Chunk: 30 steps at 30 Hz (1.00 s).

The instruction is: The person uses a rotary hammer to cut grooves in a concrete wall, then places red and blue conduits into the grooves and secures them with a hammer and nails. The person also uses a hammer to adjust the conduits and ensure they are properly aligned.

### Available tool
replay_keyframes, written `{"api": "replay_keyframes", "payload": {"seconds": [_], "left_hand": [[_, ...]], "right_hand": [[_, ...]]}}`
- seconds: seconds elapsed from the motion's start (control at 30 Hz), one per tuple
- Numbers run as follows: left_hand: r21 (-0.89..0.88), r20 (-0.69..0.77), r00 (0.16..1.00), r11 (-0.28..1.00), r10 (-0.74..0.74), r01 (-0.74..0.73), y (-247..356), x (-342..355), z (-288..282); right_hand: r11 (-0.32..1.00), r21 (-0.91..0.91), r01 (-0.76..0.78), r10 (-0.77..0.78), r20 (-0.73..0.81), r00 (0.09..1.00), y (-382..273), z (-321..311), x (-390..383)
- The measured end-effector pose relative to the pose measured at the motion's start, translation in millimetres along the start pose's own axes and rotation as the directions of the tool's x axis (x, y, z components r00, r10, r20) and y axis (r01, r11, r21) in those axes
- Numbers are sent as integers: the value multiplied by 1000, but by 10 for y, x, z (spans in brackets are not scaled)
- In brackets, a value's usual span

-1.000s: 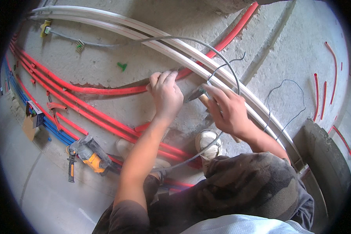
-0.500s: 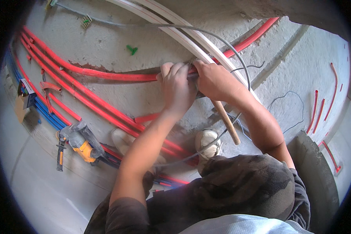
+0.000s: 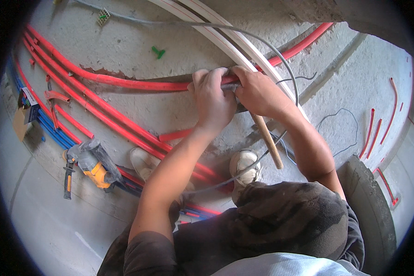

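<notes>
Both my hands are close together on a long red conduit pipe [image 3: 147,85] that runs along a rough channel in the concrete floor. My left hand [image 3: 211,97] is closed over the pipe, its fingers curled on the far side. Right beside it, my right hand [image 3: 258,92] also grips the pipe, thumb side toward the left hand. The stretch of pipe between and under my fingers is mostly hidden. Below my right hand a wooden tool handle [image 3: 267,140] sticks out toward me; its head is hidden beneath the hands.
Two white pipes [image 3: 246,43] and a grey cable [image 3: 267,41] cross beyond my right hand. More red pipes [image 3: 101,108] and blue pipes [image 3: 55,134] run at left, near a yellow-and-grey power drill [image 3: 94,168] and an open cardboard box [image 3: 25,117]. A green plastic piece [image 3: 158,52] lies ahead.
The view has shifted slightly. My left fingers have moved a little closer to my right hand on the pipe; both hands keep their grip.
</notes>
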<state>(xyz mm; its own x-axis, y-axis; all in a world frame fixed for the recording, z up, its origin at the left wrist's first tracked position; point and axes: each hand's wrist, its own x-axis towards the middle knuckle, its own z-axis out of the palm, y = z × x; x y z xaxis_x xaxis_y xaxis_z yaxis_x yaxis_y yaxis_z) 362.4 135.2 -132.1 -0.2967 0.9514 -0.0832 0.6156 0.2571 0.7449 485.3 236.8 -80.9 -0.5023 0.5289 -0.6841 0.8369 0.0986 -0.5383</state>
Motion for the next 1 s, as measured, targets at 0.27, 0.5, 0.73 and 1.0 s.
{"api": "replay_keyframes", "payload": {"seconds": [0.27,0.5,0.73,1.0], "left_hand": [[46,64,997,998,37,-40,-24,-10,-7],[90,50,994,990,100,-104,-45,-14,49],[184,17,994,977,105,-106,-22,-15,102],[170,43,997,982,71,-77,81,12,115]], "right_hand": [[998,-48,36,-36,-5,999,59,73,56],[1000,-9,20,-21,-160,987,39,61,-156],[994,100,48,-7,-383,924,425,482,-1118],[965,151,215,-112,-506,855,381,479,-1086]]}}
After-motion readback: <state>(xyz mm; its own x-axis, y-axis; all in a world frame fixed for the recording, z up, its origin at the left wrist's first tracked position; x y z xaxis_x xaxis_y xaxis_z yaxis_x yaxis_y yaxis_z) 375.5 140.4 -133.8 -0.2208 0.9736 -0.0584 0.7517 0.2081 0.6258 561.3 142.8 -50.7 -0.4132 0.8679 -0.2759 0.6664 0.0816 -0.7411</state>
